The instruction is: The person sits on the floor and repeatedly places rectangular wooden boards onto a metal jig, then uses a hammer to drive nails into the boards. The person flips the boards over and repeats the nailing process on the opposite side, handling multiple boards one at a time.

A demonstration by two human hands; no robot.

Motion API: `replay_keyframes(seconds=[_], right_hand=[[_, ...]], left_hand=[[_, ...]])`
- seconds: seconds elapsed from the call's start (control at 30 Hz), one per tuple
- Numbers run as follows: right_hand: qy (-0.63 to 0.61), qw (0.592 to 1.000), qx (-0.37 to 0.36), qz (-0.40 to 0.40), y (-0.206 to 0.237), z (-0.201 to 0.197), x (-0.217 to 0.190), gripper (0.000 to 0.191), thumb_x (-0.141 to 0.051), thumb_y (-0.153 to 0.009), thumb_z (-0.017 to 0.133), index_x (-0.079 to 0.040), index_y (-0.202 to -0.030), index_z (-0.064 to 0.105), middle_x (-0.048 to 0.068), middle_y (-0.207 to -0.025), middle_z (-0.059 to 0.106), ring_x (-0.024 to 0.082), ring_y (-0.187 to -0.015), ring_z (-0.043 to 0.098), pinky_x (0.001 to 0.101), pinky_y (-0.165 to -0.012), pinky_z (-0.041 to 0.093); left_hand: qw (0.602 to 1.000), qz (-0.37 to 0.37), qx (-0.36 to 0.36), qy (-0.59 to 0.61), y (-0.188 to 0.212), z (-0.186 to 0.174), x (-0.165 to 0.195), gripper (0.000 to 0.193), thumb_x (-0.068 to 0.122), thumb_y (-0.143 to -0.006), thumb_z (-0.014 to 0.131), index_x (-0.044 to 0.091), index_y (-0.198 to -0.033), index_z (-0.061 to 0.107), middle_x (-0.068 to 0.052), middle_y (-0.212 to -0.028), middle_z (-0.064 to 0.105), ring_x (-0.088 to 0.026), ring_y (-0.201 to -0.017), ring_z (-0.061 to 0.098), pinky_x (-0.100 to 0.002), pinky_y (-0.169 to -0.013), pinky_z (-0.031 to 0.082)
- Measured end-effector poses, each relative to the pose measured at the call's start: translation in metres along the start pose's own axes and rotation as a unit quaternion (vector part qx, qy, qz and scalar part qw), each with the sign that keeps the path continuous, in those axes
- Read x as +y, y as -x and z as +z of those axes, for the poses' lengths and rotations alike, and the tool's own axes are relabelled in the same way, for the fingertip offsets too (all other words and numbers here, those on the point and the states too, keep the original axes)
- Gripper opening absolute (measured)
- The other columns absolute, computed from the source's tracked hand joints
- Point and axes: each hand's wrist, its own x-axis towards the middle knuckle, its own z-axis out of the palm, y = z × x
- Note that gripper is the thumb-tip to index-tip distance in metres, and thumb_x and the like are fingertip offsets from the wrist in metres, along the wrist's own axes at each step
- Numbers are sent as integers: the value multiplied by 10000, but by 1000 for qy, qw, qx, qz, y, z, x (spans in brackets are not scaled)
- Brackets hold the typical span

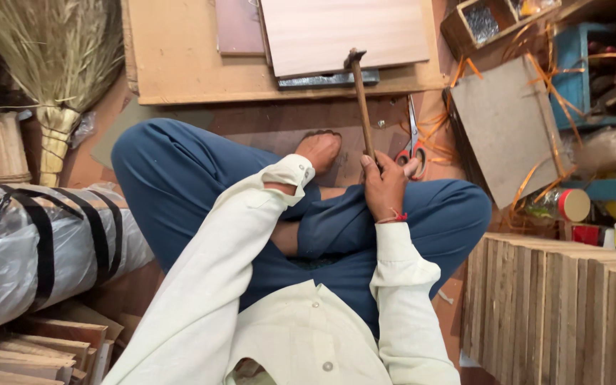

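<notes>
My right hand (386, 189) grips the lower end of a hammer's wooden handle (363, 107), held upright over my crossed legs in blue trousers (180, 171). The dark hammer head (354, 57) points away from me, over the near edge of a pale wooden panel (344, 32). My left hand (319, 150) reaches across my knee and rests knuckles-up on a brown sheet (279, 125) on the floor. Its fingers curl downward, so anything under them is hidden.
Scissors (412, 139) lie just right of the hammer, among orange strips. A plywood board (180, 64) lies ahead, a grey card (500, 121) at right, stacked wooden slats (557, 306) at lower right. A broom (55, 64) and a strapped plastic-wrapped bundle (30, 242) are at left.
</notes>
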Motion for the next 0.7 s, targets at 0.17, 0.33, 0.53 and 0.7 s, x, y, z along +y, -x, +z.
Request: replay_keyframes(seconds=[0.17, 0.33, 0.53, 0.7], right_hand=[[35, 998, 16, -43, -1, 2, 3, 231, -232, -958, 673, -26, -987, 772, 54, -605, 675, 206, -602, 651, 454, -1203, 44], [-15, 1000, -6, -19, -2, 6, 9, 256, -306, -1004, 674, -67, -1047, 755, 16, -671, 676, 192, -649, 638, 437, -1243, 213], [22, 999, 10, -33, 0, 7, 8, 245, -274, -978, 694, -50, -1047, 763, 44, -656, 677, 214, -665, 652, 446, -1242, 120], [33, 999, 11, -30, 1, 6, 2, 239, -256, -967, 689, -42, -1038, 769, 68, -631, 674, 224, -656, 669, 444, -1238, 136]], left_hand=[[956, -132, 128, 228, 4, -35, 8, 178, -85, -799, 601, 14, -899, 710, -192, -834, 736, -362, -797, 717, -428, -685, 568], [893, -108, 236, 367, -11, -102, -23, 303, -146, -800, 531, 41, -859, 762, -91, -772, 771, -160, -697, 749, -295, -635, 608], [922, -140, 330, 145, -28, -141, -60, 124, -80, -801, 682, 40, -771, 683, -69, -846, 698, -211, -831, 676, -371, -740, 548], [923, -99, 355, 109, -36, -120, -61, 145, -80, -834, 672, 50, -777, 641, -82, -932, 622, -285, -948, 592, -408, -849, 495]])
